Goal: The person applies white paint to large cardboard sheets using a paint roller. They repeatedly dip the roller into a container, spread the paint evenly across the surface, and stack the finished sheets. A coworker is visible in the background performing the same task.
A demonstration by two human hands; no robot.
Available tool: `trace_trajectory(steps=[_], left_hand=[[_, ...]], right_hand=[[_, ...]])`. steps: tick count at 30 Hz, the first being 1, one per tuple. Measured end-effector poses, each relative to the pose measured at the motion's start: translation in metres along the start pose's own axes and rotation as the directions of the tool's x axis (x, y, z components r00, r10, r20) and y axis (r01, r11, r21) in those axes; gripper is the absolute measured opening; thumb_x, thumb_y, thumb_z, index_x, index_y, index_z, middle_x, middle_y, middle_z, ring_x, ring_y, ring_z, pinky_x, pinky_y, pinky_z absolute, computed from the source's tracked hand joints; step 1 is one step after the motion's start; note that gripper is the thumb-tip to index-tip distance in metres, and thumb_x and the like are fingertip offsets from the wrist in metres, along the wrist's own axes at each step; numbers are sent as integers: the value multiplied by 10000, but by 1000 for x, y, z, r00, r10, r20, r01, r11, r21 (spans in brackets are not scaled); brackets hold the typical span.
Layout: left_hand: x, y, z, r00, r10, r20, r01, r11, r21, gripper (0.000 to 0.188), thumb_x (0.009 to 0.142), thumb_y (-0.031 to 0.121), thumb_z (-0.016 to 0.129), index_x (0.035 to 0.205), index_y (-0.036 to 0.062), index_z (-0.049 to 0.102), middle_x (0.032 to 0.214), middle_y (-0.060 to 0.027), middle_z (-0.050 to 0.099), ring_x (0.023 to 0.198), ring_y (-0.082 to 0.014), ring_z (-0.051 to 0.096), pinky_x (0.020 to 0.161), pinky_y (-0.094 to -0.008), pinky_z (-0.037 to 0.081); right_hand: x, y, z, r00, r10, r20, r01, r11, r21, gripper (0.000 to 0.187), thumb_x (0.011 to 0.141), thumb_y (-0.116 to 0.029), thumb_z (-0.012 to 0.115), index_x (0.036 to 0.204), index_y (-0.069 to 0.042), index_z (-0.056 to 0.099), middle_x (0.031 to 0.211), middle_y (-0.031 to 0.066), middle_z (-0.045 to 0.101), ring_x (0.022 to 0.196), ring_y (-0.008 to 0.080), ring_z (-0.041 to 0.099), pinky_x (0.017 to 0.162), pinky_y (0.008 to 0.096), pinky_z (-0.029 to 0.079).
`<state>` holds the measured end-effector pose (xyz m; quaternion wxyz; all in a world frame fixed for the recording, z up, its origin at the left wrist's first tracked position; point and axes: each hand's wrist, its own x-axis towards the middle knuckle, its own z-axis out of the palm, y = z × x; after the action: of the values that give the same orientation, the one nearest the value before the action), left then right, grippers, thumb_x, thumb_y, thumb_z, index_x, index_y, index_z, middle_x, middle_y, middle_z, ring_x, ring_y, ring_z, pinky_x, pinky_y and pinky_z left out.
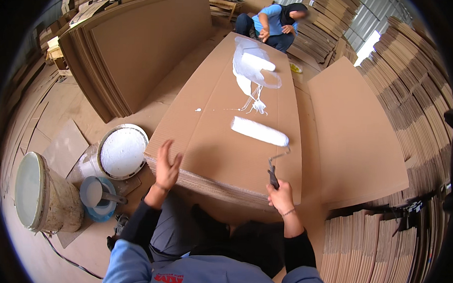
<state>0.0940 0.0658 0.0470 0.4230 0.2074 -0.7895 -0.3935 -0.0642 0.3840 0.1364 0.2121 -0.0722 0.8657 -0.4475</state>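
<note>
My right hand [282,195] is closed around the dark handle of a paint roller [259,131]. The roller's white sleeve is over the top sheet of a stack of cardboard [211,141]; whether it touches the sheet I cannot tell. My left hand [167,165] is above the stack's near left corner, fingers apart, holding nothing. Farther up the sheet lies a smeared patch of white paint [243,83], with thick drips at its near end. A second white roller-like shape [259,62] rests in that patch.
A co-worker [275,23] crouches at the far end. White-filled bucket [124,152], tall stained bucket [50,195] and blue basin [100,214] with a scoop stand at left. Cardboard sheets [150,44] lean far left; one sheet [356,136] lies right, beside tall cardboard stacks [413,93].
</note>
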Motion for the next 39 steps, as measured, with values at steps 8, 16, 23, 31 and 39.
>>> trace_trajectory(steps=[8, 16, 23, 31, 39], left_hand=[[55, -36, 55, 900, -198, 389, -121, 743, 658, 569, 930, 405, 487, 1386, 70, 425, 1466, -197, 340, 1376, -343, 293, 1140, -476, 209], [45, -29, 57, 880, -252, 404, -134, 684, 718, 667, 930, 448, 445, 1458, 63, 309, 1529, -182, 246, 1430, -333, 191, 1166, -475, 108], [51, -23, 56, 859, -288, 424, -127, 682, 720, 680, 906, 475, 454, 1445, 73, 351, 1533, -185, 237, 1432, -328, 193, 1155, -509, 112], [54, -23, 54, 847, -305, 435, -83, 732, 676, 693, 879, 452, 516, 1423, 50, 367, 1502, -223, 268, 1414, -364, 218, 1143, -530, 118], [47, -28, 57, 890, -223, 397, -145, 687, 712, 662, 916, 452, 464, 1440, 68, 340, 1504, -185, 276, 1419, -330, 210, 1152, -490, 128]], right_hand=[[-21, 73, -10, 897, -426, -117, 391, 888, -241, 443, 883, -58, 586, 1300, 30, 461, 940, 170, 647, 809, 276, 661, 744, 353, 527], [193, 14, 8, 957, -279, -84, 253, 938, -238, 416, 887, -29, 551, 1293, 30, 476, 963, 204, 630, 714, 265, 603, 627, 376, 495], [433, -110, 69, 967, -200, -157, 182, 975, -124, 513, 818, -47, 557, 1325, -26, 479, 713, 132, 627, 414, 196, 555, 339, 342, 454], [458, -159, 116, 962, -273, -13, 268, 951, -155, 503, 804, -68, 579, 1301, -61, 505, 787, 143, 653, 475, 210, 599, 359, 337, 479], [297, -82, 55, 964, -250, 85, 264, 935, -235, 453, 829, -70, 567, 1279, -65, 515, 833, 170, 665, 494, 236, 619, 396, 356, 502]])
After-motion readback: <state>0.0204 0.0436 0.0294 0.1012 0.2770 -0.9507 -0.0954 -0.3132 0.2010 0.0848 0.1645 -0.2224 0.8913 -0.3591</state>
